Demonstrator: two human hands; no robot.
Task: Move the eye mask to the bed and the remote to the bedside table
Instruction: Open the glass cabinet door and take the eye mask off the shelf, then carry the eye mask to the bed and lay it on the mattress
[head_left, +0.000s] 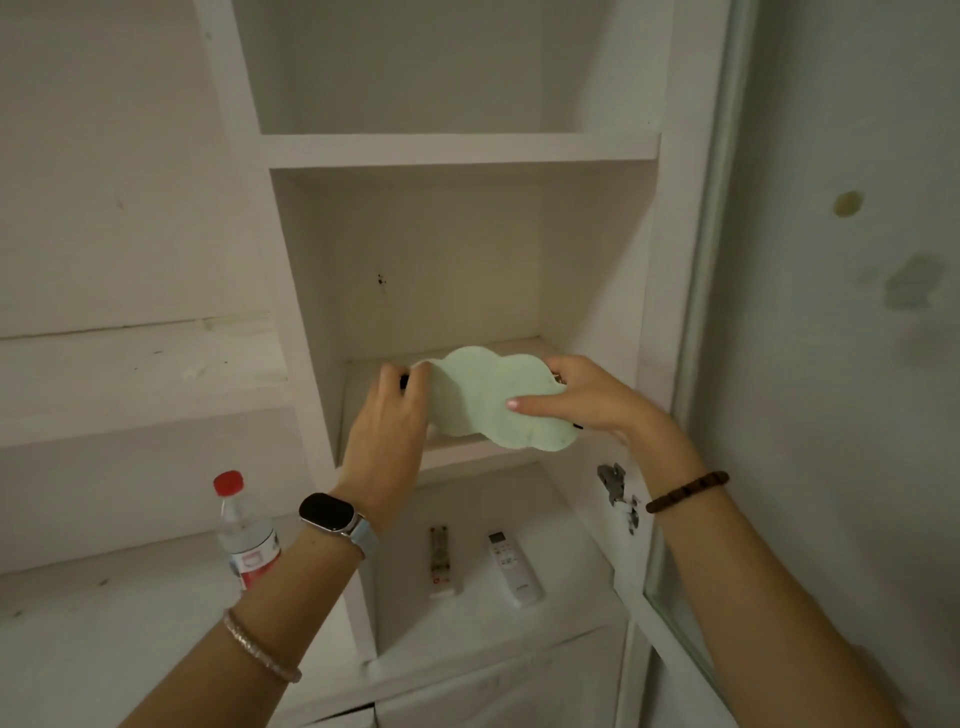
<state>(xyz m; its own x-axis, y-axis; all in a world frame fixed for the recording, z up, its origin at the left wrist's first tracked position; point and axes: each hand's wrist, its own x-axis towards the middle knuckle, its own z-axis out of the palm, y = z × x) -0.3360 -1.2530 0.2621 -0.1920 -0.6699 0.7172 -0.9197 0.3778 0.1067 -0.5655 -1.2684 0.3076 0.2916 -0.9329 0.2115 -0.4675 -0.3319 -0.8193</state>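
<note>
Both hands pinch the pale green eye mask at the shelf opening: left hand grips its left end, right hand its right. Below the grip, 2 remotes lie side by side.

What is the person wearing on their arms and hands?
No sleeves show. The left arm has a black rectangular smartwatch on a pale blue band and a thin pinkish bracelet lower down. The right wrist has a dark brown beaded bracelet. The fingernails look pale pink.
</note>
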